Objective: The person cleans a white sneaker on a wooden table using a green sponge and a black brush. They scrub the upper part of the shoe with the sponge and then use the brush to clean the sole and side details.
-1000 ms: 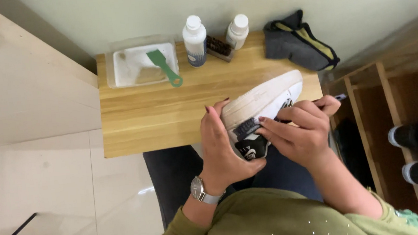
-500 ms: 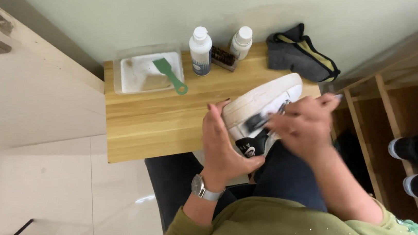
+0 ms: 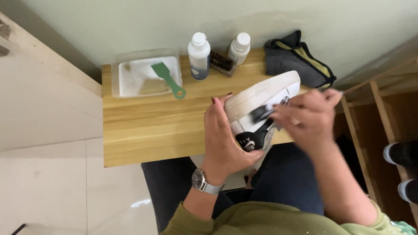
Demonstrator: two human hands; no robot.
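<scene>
Wooden table (image 3: 159,133) mid-frame against a pale wall. Left hand (image 3: 224,136) wraps fingers round a white sneaker (image 3: 263,93) at the table's right edge, heel hidden by the palm. Right hand (image 3: 308,118) is motion-blurred, pinching a dark brush (image 3: 260,113) on the shoe; exact grip hard to tell. Tray (image 3: 127,79), two bottles (image 3: 199,56) upper centre; shoe rack cut off right.

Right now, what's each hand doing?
Left hand: closed on the white shoe.
Right hand: blurred, closed on a dark brush against the shoe.
</scene>
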